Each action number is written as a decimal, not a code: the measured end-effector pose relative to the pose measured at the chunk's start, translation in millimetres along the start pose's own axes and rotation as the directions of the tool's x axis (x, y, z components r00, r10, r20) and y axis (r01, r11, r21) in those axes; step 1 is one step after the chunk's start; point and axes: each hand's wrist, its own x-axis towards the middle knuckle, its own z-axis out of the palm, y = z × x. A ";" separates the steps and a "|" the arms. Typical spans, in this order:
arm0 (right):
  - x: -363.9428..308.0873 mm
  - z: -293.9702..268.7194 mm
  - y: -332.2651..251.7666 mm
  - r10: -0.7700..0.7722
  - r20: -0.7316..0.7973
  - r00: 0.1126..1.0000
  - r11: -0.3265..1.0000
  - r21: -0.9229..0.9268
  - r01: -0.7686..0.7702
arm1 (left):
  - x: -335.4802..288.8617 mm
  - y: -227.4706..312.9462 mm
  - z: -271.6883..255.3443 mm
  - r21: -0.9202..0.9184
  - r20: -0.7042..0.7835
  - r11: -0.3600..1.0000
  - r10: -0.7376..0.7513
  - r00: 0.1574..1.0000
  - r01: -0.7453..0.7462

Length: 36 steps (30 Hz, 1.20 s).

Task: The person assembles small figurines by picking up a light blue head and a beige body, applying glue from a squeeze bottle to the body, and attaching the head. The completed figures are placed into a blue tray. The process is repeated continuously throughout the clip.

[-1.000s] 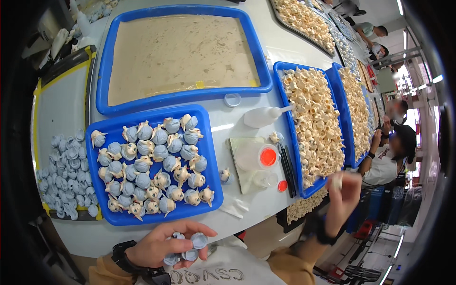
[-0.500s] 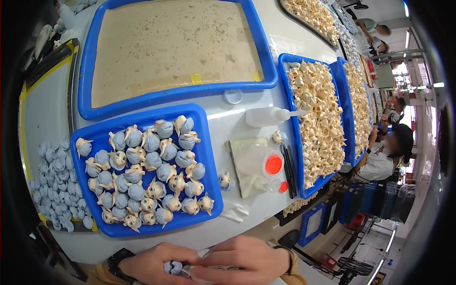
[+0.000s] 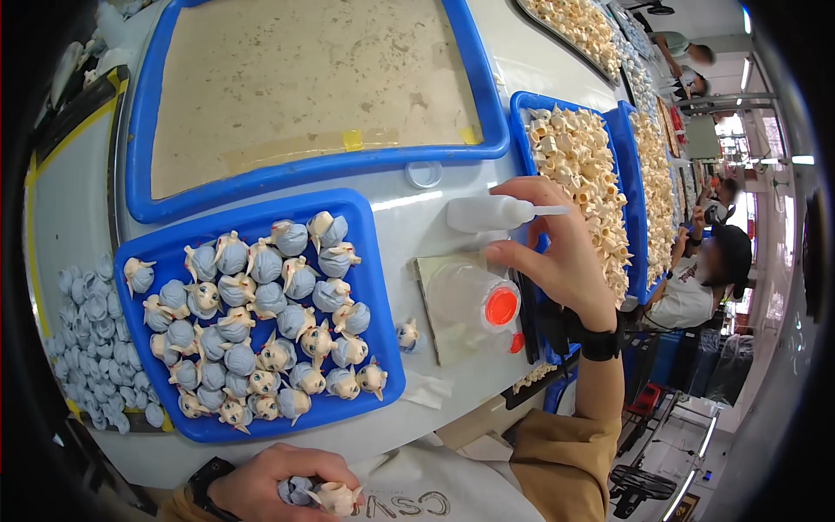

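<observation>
We work at a pale table (image 3: 396,252), whose edges bend in this wide view. On it lie a large blue tray (image 3: 139,139) lined with a beige sheet, and a smaller blue tray (image 3: 377,287) with many blue-haired heads (image 3: 241,358). At the right of the room is a person in a dark cap (image 3: 731,252). Our left hand (image 3: 261,478), near the lower edge, is closed around a pale doll head (image 3: 337,498) and some blue cups (image 3: 297,490). Our right hand (image 3: 564,252) has its thumb and fingers spread about the white bottle (image 3: 485,214); whether they touch, we cannot tell. This hand partly hides the beige parts (image 3: 570,143). Fingers cover the cups, so we cannot count them.
</observation>
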 end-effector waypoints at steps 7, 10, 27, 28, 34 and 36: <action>-0.6 -0.1 6.5 -0.009 -0.082 0.997 1.000 -0.009 0.008 | 6.1 3.0 4.4 0.073 -0.010 0.997 0.037 0.999 -0.036; -8.9 -7.4 9.5 -0.023 -0.156 0.988 0.994 0.100 0.039 | 7.4 2.0 5.3 0.044 0.000 0.999 0.017 1.000 -0.017; -125.9 -39.4 -8.9 0.340 0.211 0.916 0.763 0.507 -0.400 | 4.1 -4.3 17.1 0.062 0.024 0.998 0.024 0.999 -0.026; -129.9 -35.5 -9.9 0.350 0.233 0.907 0.736 0.530 -0.420 | 0.4 -7.7 14.2 -0.004 0.013 1.000 0.030 0.999 -0.030; -155.4 0.6 -1.7 0.329 0.193 0.925 0.801 0.462 -0.381 | 4.6 -13.5 10.5 -0.097 0.019 0.995 0.011 1.000 -0.009; -156.2 5.3 -3.1 0.337 0.197 0.921 0.831 0.398 -0.389 | 4.5 -12.0 12.8 -0.089 0.014 0.996 0.012 1.000 -0.011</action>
